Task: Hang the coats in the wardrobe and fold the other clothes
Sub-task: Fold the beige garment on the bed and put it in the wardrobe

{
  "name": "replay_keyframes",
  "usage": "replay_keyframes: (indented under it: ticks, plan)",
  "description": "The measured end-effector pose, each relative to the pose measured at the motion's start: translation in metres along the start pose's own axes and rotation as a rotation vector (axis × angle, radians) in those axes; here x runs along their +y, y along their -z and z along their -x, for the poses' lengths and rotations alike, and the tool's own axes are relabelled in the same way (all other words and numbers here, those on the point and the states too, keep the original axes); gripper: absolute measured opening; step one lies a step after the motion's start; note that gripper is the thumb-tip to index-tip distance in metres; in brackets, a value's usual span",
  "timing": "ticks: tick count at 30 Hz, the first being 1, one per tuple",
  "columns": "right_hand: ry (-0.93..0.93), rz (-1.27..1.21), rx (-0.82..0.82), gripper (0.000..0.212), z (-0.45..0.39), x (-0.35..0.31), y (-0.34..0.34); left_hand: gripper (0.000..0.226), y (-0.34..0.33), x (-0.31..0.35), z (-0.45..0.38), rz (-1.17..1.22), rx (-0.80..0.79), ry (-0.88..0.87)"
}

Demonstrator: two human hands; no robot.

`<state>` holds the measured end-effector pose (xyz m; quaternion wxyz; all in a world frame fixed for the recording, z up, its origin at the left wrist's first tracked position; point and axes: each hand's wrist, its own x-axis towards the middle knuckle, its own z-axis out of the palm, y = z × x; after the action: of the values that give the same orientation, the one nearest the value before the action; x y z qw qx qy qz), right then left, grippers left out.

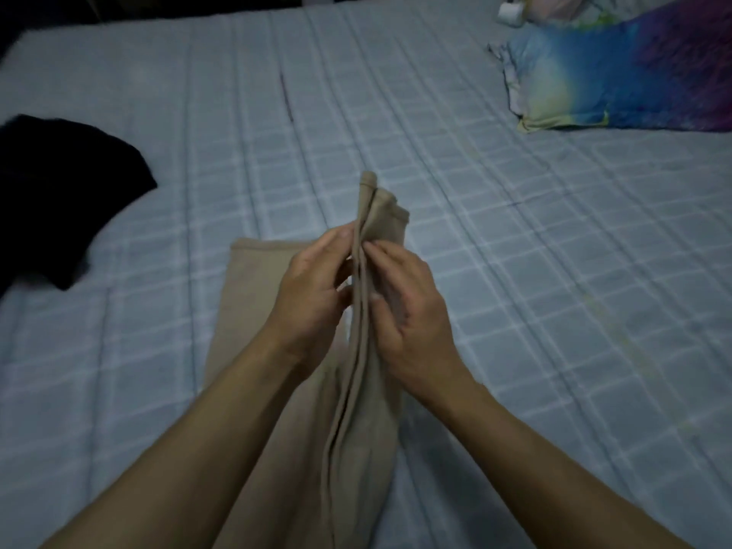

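Note:
Beige trousers [356,422] lie lengthwise on the bed in front of me. One leg [245,295] lies flat on the sheet, its hem toward the far side. The other leg is raised on edge, its hem [382,208] sticking up beyond my fingers. My left hand [313,295] pinches this raised leg's seam from the left. From the right, my right hand [408,307] pinches the same folded edge, fingertips against the cloth. A black garment [59,192] lies crumpled at the left edge of the bed.
The bed is covered by a pale blue checked sheet [554,251]. A blue, purple and yellow pillow [618,77] lies at the far right. A small white object [511,11] sits by the far right edge, next to a pale bundle.

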<state>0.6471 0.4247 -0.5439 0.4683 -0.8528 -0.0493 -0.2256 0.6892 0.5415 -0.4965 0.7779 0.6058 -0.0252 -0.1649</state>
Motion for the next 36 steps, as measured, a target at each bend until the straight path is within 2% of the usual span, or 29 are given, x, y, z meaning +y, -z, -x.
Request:
replay_keyframes:
  ticks: [2,5,9,11,13,15,16,20,22,25,27,29,32,36]
  plan:
    - [0.100,0.138,-0.031,0.047,-0.012,-0.015,-0.026,0.048,0.029,0.018,-0.005,0.090,0.018,0.037]
    - [0.133,0.242,-0.103,0.050,-0.031,-0.038,-0.068,0.052,0.074,0.041,-0.017,0.248,-0.026,0.085]
    - [0.089,0.336,-0.192,0.056,-0.055,-0.046,-0.123,0.053,0.135,0.050,-0.050,0.327,-0.067,0.121]
    - [0.048,0.401,-0.303,0.058,-0.061,-0.030,-0.151,0.051,0.160,0.031,-0.070,0.308,-0.019,0.200]
    - [-0.037,0.499,-0.494,0.058,-0.057,-0.003,-0.174,0.041,0.186,-0.004,-0.086,0.030,0.167,0.265]
    - [-0.171,0.647,-0.621,0.059,-0.043,0.021,-0.182,0.043,0.213,-0.039,-0.088,-0.488,0.389,0.306]
    - [-0.223,0.693,-0.630,0.060,-0.034,0.028,-0.181,0.047,0.222,-0.051,-0.082,-0.685,0.441,0.298]
    - [-0.213,0.679,-0.542,0.075,-0.002,0.032,-0.178,0.047,0.232,-0.073,-0.059,-1.018,0.275,0.043]
    - [-0.189,0.663,-0.522,0.074,0.003,0.032,-0.182,0.047,0.227,-0.079,-0.057,-1.175,0.179,-0.106]
    - [-0.166,0.644,-0.544,0.071,0.013,0.033,-0.192,0.058,0.211,-0.093,-0.063,-1.401,-0.013,-0.296]
    - [-0.162,0.670,-0.578,0.071,0.027,0.044,-0.198,0.067,0.210,-0.111,-0.065,-1.533,-0.166,-0.311]
    - [-0.146,0.694,-0.583,0.074,0.040,0.059,-0.199,0.073,0.221,-0.133,-0.066,-1.620,-0.276,-0.250]
    - [-0.142,0.622,-0.584,0.072,0.043,0.068,-0.191,0.071,0.232,-0.149,-0.066,-1.641,-0.275,-0.229]
    - [-0.231,0.382,-0.553,0.075,0.051,0.056,-0.167,0.075,0.225,-0.140,-0.060,-1.636,-0.252,-0.190]
